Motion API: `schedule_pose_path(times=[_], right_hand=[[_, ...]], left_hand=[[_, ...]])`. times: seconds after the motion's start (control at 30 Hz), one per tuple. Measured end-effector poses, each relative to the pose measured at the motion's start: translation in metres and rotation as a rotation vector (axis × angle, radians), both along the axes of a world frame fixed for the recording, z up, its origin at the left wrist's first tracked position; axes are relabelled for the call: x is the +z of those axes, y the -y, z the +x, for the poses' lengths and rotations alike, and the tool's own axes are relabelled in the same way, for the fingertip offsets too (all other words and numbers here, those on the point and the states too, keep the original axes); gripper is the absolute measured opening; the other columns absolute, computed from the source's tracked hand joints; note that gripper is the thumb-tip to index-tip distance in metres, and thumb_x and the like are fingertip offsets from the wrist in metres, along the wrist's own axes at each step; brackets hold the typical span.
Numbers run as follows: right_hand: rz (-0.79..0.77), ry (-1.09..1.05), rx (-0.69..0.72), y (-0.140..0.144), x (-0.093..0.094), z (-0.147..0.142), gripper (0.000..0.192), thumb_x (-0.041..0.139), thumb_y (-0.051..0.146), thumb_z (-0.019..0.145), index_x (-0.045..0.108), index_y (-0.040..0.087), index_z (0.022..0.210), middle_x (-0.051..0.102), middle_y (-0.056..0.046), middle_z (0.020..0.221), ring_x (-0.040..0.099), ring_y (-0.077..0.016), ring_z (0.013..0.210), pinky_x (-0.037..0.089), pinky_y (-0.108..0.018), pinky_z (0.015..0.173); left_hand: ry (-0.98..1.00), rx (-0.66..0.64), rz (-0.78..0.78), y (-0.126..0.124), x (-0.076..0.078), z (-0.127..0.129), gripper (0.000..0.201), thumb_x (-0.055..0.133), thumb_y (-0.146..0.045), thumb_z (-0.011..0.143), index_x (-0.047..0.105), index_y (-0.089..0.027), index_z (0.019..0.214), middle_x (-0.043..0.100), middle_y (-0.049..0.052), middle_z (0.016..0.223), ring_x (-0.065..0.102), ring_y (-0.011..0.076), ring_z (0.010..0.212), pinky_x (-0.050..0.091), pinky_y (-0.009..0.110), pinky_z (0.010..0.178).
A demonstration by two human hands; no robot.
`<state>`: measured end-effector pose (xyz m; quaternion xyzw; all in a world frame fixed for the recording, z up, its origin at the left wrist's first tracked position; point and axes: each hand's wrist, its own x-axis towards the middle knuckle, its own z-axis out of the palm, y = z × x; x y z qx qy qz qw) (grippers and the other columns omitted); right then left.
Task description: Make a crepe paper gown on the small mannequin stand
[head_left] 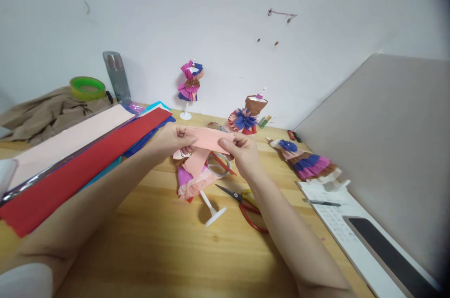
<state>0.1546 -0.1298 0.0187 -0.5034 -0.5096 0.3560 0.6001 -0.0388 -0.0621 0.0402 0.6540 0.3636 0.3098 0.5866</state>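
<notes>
Pinching a pink paper strip (pixel 210 140) between thumb and fingers, the left hand (pixel 179 139) and the right hand (pixel 242 148) each kept a closed grip on one end, with the strip spanning the space between them above the wooden surface (pixel 151 246). Just below the two grips lay a small paper dress (pixel 184 177) on a white stand (pixel 210 206), and scissors (pixel 240 197) rested below the right grip. Left of the left grip lay a long red sheet (pixel 91 167), while a blue paper flower (pixel 244 121) showed just beyond the right one.
</notes>
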Motion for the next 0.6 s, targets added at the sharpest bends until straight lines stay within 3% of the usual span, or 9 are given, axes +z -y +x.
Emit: schedule_pose_path(times=[0.33, 0.6], right_hand=[[-0.038, 0.02, 0.01, -0.006, -0.003, 0.001, 0.041, 0.075, 0.048, 0.06, 0.047, 0.019, 0.051, 0.036, 0.009, 0.042, 0.03, -0.0053, 0.037, 0.022, -0.021, 0.038], [-0.06, 0.026, 0.005, -0.01, -0.01, 0.006, 0.038, 0.073, 0.047, 0.063, 0.049, 0.019, 0.052, 0.04, 0.008, 0.041, 0.032, -0.0061, 0.037, 0.023, -0.021, 0.039]], left_hand=[[-0.06, -0.014, 0.01, -0.008, -0.001, -0.003, 0.022, 0.074, -0.028, 0.066, 0.062, -0.011, 0.061, 0.058, 0.0, 0.048, 0.052, 0.0092, 0.045, 0.039, 0.02, 0.046], [-0.148, -0.082, 0.096, -0.016, -0.006, -0.006, 0.038, 0.069, -0.044, 0.071, 0.055, -0.015, 0.051, 0.055, 0.0, 0.047, 0.048, 0.0094, 0.044, 0.037, 0.021, 0.046]])
